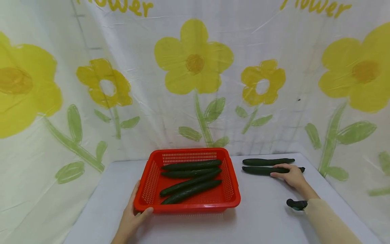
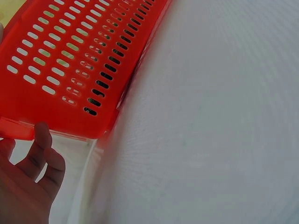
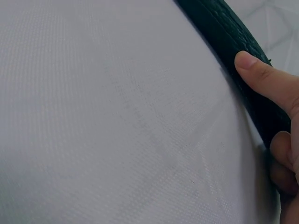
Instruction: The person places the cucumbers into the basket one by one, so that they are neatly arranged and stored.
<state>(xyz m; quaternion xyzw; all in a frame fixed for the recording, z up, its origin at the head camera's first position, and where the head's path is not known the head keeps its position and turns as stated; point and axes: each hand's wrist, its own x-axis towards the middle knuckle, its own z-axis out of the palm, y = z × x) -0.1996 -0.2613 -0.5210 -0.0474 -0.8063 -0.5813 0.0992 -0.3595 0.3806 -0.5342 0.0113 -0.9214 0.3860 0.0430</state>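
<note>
A red plastic basket [image 1: 189, 208] with slotted walls stands on the white table, and several dark green cucumbers [image 1: 192, 191] lie inside it. My left hand [image 1: 129, 218] grips the basket's near left corner, thumb at the front rim and fingers along the left side. To the right of the basket, my right hand [image 1: 290, 176] holds a cucumber [image 1: 257, 170] around its middle. In the right wrist view the thumb presses on this cucumber [image 3: 217, 35], with other fingers at its side. Just behind it lies another cucumber [image 1: 268, 162], roughly parallel.
Near my right forearm lies one more dark green cucumber [image 1: 295, 204], partly hidden by the sleeve [image 1: 327, 220]. A white curtain [image 1: 143, 101] with painted yellow flowers hangs behind the table [image 1: 256, 220] and along both sides.
</note>
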